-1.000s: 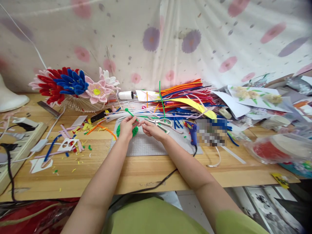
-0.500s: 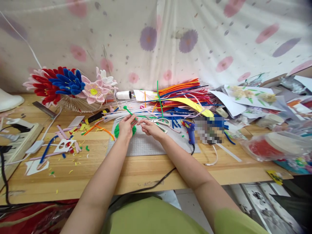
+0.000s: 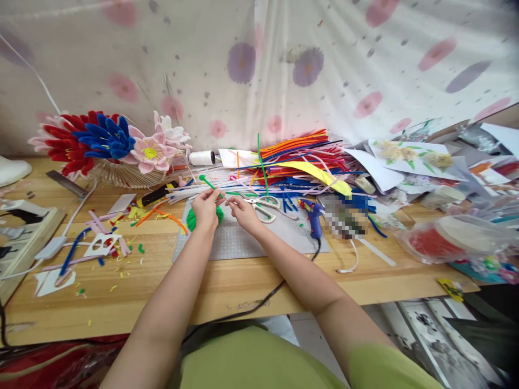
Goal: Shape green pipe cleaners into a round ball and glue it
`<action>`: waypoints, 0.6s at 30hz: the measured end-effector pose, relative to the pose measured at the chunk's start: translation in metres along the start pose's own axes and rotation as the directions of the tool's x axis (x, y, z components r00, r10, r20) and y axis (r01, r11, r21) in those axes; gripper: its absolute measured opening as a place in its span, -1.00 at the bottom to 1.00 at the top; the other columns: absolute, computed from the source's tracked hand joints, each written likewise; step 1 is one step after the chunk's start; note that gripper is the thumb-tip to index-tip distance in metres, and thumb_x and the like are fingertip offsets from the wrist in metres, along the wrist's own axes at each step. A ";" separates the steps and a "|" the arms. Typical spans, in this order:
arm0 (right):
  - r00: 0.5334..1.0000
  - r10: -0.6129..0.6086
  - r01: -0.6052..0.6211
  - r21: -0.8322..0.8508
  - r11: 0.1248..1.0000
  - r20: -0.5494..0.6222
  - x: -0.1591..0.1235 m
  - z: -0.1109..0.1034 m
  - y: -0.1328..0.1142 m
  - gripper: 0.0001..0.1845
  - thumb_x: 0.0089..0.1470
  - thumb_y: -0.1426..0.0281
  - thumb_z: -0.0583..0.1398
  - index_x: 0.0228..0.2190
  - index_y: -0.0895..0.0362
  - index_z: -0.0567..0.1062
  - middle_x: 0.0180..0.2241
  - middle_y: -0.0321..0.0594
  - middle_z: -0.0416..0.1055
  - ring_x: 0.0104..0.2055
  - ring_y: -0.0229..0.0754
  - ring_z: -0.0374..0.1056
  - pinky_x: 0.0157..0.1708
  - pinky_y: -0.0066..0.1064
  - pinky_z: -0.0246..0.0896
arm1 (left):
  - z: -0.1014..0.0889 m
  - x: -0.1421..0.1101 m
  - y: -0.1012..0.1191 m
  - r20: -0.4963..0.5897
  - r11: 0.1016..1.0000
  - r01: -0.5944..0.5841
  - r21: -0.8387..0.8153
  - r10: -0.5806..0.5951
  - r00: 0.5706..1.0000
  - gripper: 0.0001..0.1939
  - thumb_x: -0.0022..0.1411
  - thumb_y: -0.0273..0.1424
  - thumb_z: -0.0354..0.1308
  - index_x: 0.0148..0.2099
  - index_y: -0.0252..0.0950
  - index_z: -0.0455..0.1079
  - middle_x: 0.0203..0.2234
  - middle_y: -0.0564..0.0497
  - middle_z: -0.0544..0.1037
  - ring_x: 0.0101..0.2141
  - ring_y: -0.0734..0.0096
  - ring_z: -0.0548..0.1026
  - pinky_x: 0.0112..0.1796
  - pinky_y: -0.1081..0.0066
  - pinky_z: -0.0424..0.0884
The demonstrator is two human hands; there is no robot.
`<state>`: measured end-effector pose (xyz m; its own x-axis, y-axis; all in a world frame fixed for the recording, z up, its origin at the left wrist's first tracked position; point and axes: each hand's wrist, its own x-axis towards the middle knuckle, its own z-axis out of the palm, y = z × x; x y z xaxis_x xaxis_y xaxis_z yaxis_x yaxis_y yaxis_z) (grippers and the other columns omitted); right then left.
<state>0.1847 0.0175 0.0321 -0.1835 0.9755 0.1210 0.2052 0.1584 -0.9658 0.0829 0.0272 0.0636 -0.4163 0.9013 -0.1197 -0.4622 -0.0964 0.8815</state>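
My left hand (image 3: 206, 210) is closed on a green pipe cleaner (image 3: 207, 182), whose upper end is curled into a small knob. My right hand (image 3: 244, 213) is pinched just to the right of the left fingertips. What its fingers hold is too small to make out. Beneath and behind the left hand, a round green fuzzy piece (image 3: 191, 218) lies on the grey cutting mat (image 3: 243, 244), partly hidden by that hand. White-handled scissors (image 3: 268, 202) rest on the mat beyond the right hand.
A blue glue gun (image 3: 313, 217) sits on the mat's right side. Pipe cleaners in several colours (image 3: 298, 140) are heaped behind. Pipe-cleaner flowers (image 3: 106, 135) stand back left, with scraps (image 3: 101, 244) in front. A power strip (image 3: 30, 246) is at far left, plastic-wrapped rolls (image 3: 458, 237) at right.
The whole scene has shifted a little to the left in view. My right fingers have moved slightly apart from and back toward the left ones; the left hand keeps the green pipe cleaner.
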 end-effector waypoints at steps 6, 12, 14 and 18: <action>0.998 -0.047 0.040 -0.201 0.979 -0.031 -0.005 0.001 -0.002 -0.80 0.06 0.34 -0.03 -0.38 0.09 0.37 -0.56 -0.37 0.25 -0.50 -0.32 0.16 -0.41 -0.47 0.04 | 0.003 0.001 -0.003 -0.045 0.995 -0.075 0.060 0.078 0.996 -0.87 -0.18 -0.49 0.24 -0.52 -0.39 0.34 -0.67 0.10 0.42 -0.61 0.55 0.41 -0.53 0.51 0.37; 0.996 -0.071 0.052 -0.284 0.957 -0.055 -0.010 0.003 -0.005 -0.78 0.09 0.33 -0.06 -0.34 0.08 0.35 -0.50 -0.34 0.30 -0.47 -0.29 0.19 -0.40 -0.46 0.03 | -0.002 0.004 0.001 0.077 0.997 -0.004 0.073 -0.001 0.997 -0.81 -0.23 -0.45 0.29 -0.48 -0.39 0.38 -0.63 0.10 0.44 -0.57 0.55 0.42 -0.45 0.46 0.41; 0.998 -0.049 0.042 -0.214 0.976 -0.028 -0.007 0.002 -0.001 -0.79 0.10 0.32 -0.07 -0.36 0.09 0.33 -0.58 -0.37 0.23 -0.53 -0.30 0.15 -0.45 -0.47 0.02 | -0.006 0.005 0.004 0.181 0.993 0.053 0.107 -0.072 0.981 -0.76 -0.27 -0.44 0.32 -0.47 -0.41 0.41 -0.62 0.08 0.45 -0.54 0.53 0.44 -0.39 0.44 0.43; 0.998 -0.059 0.062 -0.106 0.992 0.032 0.002 0.000 0.004 -0.81 0.09 0.32 -0.06 -0.41 0.10 0.29 -0.65 -0.42 0.14 -0.58 -0.32 0.11 -0.49 -0.49 0.00 | -0.010 0.004 0.010 0.268 0.986 0.067 0.154 -0.107 0.958 -0.72 -0.31 -0.43 0.36 -0.46 -0.41 0.42 -0.61 0.06 0.47 -0.49 0.47 0.48 -0.33 0.38 0.45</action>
<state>0.1854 0.0197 0.0288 -0.2259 0.9592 0.1699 0.2945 0.2335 -0.9267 0.0686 0.0260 0.0679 -0.1395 0.9865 -0.0863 -0.3633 0.0301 0.9312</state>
